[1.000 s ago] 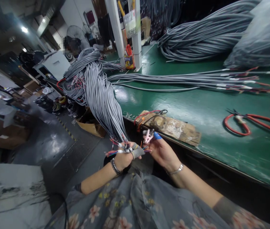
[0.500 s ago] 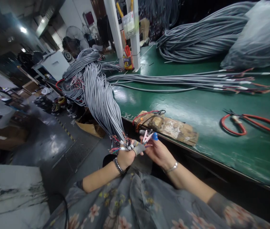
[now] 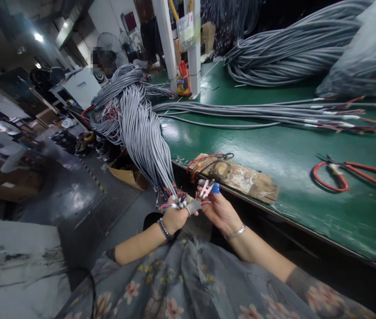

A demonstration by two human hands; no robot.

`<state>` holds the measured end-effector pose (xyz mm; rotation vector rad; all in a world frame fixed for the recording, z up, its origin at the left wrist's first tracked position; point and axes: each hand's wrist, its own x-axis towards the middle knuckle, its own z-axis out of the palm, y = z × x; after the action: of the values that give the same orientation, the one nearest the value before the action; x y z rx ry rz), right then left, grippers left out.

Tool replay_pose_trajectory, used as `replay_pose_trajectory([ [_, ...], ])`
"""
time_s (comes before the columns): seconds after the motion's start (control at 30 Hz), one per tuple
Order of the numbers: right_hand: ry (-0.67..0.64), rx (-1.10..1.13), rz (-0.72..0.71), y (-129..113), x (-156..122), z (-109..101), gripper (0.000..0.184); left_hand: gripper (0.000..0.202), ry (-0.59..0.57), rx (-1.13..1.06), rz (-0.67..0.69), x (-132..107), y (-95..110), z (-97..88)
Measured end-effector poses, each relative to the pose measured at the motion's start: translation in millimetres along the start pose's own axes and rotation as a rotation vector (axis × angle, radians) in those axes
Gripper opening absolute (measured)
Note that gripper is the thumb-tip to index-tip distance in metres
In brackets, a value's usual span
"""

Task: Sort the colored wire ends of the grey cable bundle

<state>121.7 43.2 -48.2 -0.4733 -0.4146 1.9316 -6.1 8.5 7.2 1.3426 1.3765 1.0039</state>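
Observation:
My left hand (image 3: 175,218), with a wrapped finger, is closed around the end of a grey cable whose thin coloured wires (image 3: 168,206) stick out. A thick bundle of grey cables (image 3: 146,133) hangs over the table edge just beyond it, its stripped ends close to that hand. Close by on the right, my right hand (image 3: 223,214) pinches a small pink clip-like tool (image 3: 205,189) between finger and thumb, and a blue cover (image 3: 216,188) sits on a fingertip. Thin wires reach from the left hand toward the right fingers. Exact finger contact there is too small to tell.
On the green table (image 3: 294,153) lie a worn wooden block (image 3: 241,177), red-handled cutters (image 3: 336,170) and a row of grey cables (image 3: 241,110). A large cable coil (image 3: 284,57) and a plastic bag (image 3: 364,57) are behind. A cardboard box (image 3: 128,170) stands on the floor.
The camera view has shifted slightly, so the table and its things appear a little further right. Both hands keep nearly the same place and grip; the pink tool has tilted slightly.

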Motion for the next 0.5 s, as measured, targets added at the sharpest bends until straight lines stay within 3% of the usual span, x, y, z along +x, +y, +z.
replay_pose_trajectory([
  [0.17,-0.019,-0.042,0.008,-3.7,-6.0,6.6,0.039,0.041,-0.035,0.008,0.038,-0.8,3.6,-2.4],
  [0.3,-0.082,-0.183,0.099,-9.4,-17.9,7.1,0.044,0.044,-0.101,-0.018,0.042,-1.1,7.7,-4.0],
  [0.5,-0.021,-0.383,0.155,-14.9,-33.9,1.9,0.039,0.045,-0.130,0.091,0.053,-7.2,1.8,-14.7],
])
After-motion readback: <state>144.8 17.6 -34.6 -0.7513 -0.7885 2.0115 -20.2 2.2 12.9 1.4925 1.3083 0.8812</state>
